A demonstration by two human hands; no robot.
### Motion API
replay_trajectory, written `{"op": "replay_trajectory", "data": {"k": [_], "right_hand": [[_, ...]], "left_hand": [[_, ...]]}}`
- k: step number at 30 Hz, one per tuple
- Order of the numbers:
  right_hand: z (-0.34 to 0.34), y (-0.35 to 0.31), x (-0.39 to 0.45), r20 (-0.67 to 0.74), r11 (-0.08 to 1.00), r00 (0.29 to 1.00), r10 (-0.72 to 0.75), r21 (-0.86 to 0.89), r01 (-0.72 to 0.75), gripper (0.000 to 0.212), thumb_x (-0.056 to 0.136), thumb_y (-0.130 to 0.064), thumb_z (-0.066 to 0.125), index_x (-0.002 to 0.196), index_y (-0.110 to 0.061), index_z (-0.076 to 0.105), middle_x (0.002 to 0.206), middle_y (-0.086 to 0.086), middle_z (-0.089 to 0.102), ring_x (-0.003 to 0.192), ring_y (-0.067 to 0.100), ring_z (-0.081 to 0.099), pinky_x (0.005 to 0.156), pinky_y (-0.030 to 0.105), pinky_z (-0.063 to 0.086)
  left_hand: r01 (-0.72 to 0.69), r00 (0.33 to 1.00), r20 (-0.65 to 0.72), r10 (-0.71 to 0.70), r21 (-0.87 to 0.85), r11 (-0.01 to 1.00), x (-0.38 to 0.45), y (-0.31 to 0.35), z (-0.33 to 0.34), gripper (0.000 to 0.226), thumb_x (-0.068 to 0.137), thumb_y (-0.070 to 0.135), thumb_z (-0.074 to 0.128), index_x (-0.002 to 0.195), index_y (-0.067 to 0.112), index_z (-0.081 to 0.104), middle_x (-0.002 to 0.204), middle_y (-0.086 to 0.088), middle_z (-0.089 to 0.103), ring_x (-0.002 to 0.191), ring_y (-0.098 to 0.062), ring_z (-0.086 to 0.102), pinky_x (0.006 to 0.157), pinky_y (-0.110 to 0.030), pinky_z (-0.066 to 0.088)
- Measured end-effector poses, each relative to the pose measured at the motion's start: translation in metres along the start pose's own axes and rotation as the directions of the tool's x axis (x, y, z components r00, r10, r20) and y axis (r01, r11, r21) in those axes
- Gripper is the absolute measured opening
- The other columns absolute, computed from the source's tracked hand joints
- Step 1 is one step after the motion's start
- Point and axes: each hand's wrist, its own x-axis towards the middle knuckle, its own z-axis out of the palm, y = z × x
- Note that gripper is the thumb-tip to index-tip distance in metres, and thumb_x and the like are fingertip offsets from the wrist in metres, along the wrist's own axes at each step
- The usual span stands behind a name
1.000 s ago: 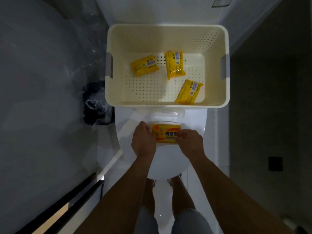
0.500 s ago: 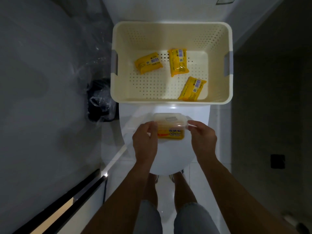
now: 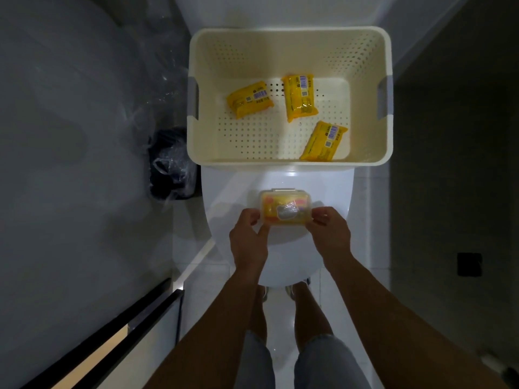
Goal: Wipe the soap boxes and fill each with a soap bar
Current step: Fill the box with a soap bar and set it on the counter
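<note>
Three soap bars (image 3: pixel 299 98) lie in basket (image 3: pixel 289 33).

Soap bar (image 3: pixel 283 210) blurred behind soap box (image 3: pixel 286 206) lid; wrapper print unreadable.

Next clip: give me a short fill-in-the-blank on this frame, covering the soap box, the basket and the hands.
1. The cream basket holds ____ wrapped yellow soap bars.
2. The clear soap box rests on the closed white ____ lid.
3. The lid of the soap box is ____, with a yellow bar visible through it.
4. The left hand and right hand hold the box at its two ____.

Missing words: three; toilet; closed; ends
</note>
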Motion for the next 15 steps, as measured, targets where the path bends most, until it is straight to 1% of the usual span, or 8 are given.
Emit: {"op": "replay_trajectory", "data": {"k": [3, 5, 8, 9, 11, 12, 14, 15], "right_hand": [[-0.001, 0.004, -0.001, -0.003, 0.999, 1.000, 0.011, 0.033, -0.010, 0.020, 0.087, -0.020, 0.075, 0.104, -0.017, 0.065, 0.098, -0.004, 0.070, 0.094, 0.014, 0.067, 0.090, 0.030, 0.052], [0.000, 0.007, -0.003, -0.008, 0.998, 1.000, 0.008, 0.058, -0.008, 0.019, 0.088, -0.021, 0.076, 0.103, -0.018, 0.064, 0.099, -0.005, 0.070, 0.092, 0.010, 0.067, 0.090, 0.027, 0.052], [0.001, 0.009, -0.007, -0.053, 0.995, 0.998, 0.034, 0.098, -0.028, 0.017, 0.087, -0.022, 0.077, 0.098, -0.023, 0.063, 0.100, -0.006, 0.069, 0.087, 0.002, 0.064, 0.085, 0.020, 0.050], [0.001, 0.010, -0.009, -0.067, 0.994, 0.997, 0.044, 0.105, -0.037, 0.018, 0.087, -0.023, 0.077, 0.098, -0.023, 0.062, 0.101, -0.005, 0.069, 0.086, 0.001, 0.063, 0.086, 0.021, 0.050], [0.001, 0.011, -0.012, -0.088, 0.991, 0.994, 0.064, 0.123, -0.052, 0.019, 0.087, -0.023, 0.078, 0.098, -0.021, 0.062, 0.103, -0.003, 0.068, 0.089, 0.007, 0.063, 0.092, 0.029, 0.053], [0.000, 0.011, -0.013, -0.096, 0.989, 0.993, 0.074, 0.137, -0.060, 0.019, 0.087, -0.023, 0.078, 0.098, -0.020, 0.062, 0.102, -0.003, 0.068, 0.092, 0.010, 0.064, 0.095, 0.033, 0.054], [-0.003, 0.010, -0.017, -0.107, 0.980, 0.990, 0.096, 0.185, -0.075, 0.017, 0.087, -0.020, 0.078, 0.096, -0.019, 0.063, 0.100, -0.004, 0.068, 0.096, 0.015, 0.067, 0.095, 0.042, 0.057], [-0.006, 0.009, -0.019, -0.109, 0.973, 0.988, 0.107, 0.218, -0.081, 0.017, 0.087, -0.018, 0.078, 0.094, -0.019, 0.063, 0.099, -0.004, 0.068, 0.096, 0.017, 0.068, 0.093, 0.045, 0.058]], "left_hand": [[0.012, 1.000, -0.019, -0.012, -0.010, 1.000, -0.002, 0.002, 0.002, 0.027, 0.088, 0.018, 0.072, 0.112, 0.015, 0.062, 0.113, 0.001, 0.068, 0.107, -0.014, 0.062, 0.100, -0.038, 0.050], [0.007, 1.000, -0.029, -0.007, -0.009, 1.000, -0.003, 0.004, 0.003, 0.028, 0.088, 0.019, 0.073, 0.114, 0.016, 0.062, 0.114, 0.001, 0.069, 0.107, -0.014, 0.063, 0.101, -0.037, 0.050], [-0.004, 1.000, -0.024, 0.003, -0.035, 0.999, -0.009, 0.007, 0.004, 0.024, 0.089, 0.019, 0.071, 0.113, 0.017, 0.065, 0.111, 0.001, 0.070, 0.104, -0.014, 0.065, 0.100, -0.033, 0.050], [-0.004, 1.000, -0.027, 0.003, -0.046, 0.999, -0.011, 0.008, 0.004, 0.023, 0.090, 0.019, 0.071, 0.112, 0.018, 0.066, 0.110, 0.002, 0.071, 0.103, -0.013, 0.066, 0.098, -0.031, 0.051], [-0.010, 0.999, -0.036, 0.007, -0.066, 0.998, -0.016, 0.010, 0.003, 0.020, 0.089, 0.020, 0.071, 0.108, 0.020, 0.068, 0.107, 0.005, 0.071, 0.100, -0.010, 0.066, 0.094, -0.025, 0.050], [-0.017, 0.999, -0.037, 0.015, -0.070, 0.997, -0.018, 0.011, 0.002, 0.018, 0.089, 0.020, 0.072, 0.107, 0.021, 0.068, 0.105, 0.008, 0.070, 0.099, -0.008, 0.065, 0.091, -0.018, 0.047], [-0.025, 0.999, -0.031, 0.023, -0.084, 0.996, -0.022, 0.015, 0.000, 0.018, 0.089, 0.022, 0.072, 0.107, 0.021, 0.068, 0.105, 0.011, 0.069, 0.099, -0.006, 0.064, 0.084, -0.005, 0.040], [-0.024, 0.999, -0.031, 0.021, -0.099, 0.995, -0.024, 0.018, -0.002, 0.021, 0.089, 0.022, 0.072, 0.110, 0.019, 0.069, 0.108, 0.010, 0.069, 0.101, -0.005, 0.064, 0.081, -0.002, 0.039]]}}
